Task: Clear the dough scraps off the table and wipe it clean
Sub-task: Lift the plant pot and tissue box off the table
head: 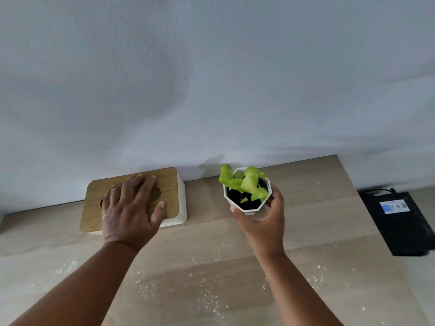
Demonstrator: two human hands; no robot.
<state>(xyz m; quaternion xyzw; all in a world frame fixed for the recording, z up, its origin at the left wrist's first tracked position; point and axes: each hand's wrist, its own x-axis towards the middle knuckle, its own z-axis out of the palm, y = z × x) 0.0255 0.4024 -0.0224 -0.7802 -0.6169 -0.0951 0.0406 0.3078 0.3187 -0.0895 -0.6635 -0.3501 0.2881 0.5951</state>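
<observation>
2 hands work at the pale wood-grain counter [306, 222]. The left hand [129, 208] lies flat, fingers released, on the oak-veneer lid of a rounded white tissue box [181, 208]. The right hand [263, 222] curls its fingers around a faceted white pot [237, 205] of glossy green leaves. Floury white scraps [200, 260] speckle the counter near both forearms.

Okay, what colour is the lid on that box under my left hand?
Light oak-brown wood grain, on the lid of a white tissue box; the head view shows it, partly covered by your left hand.
</observation>
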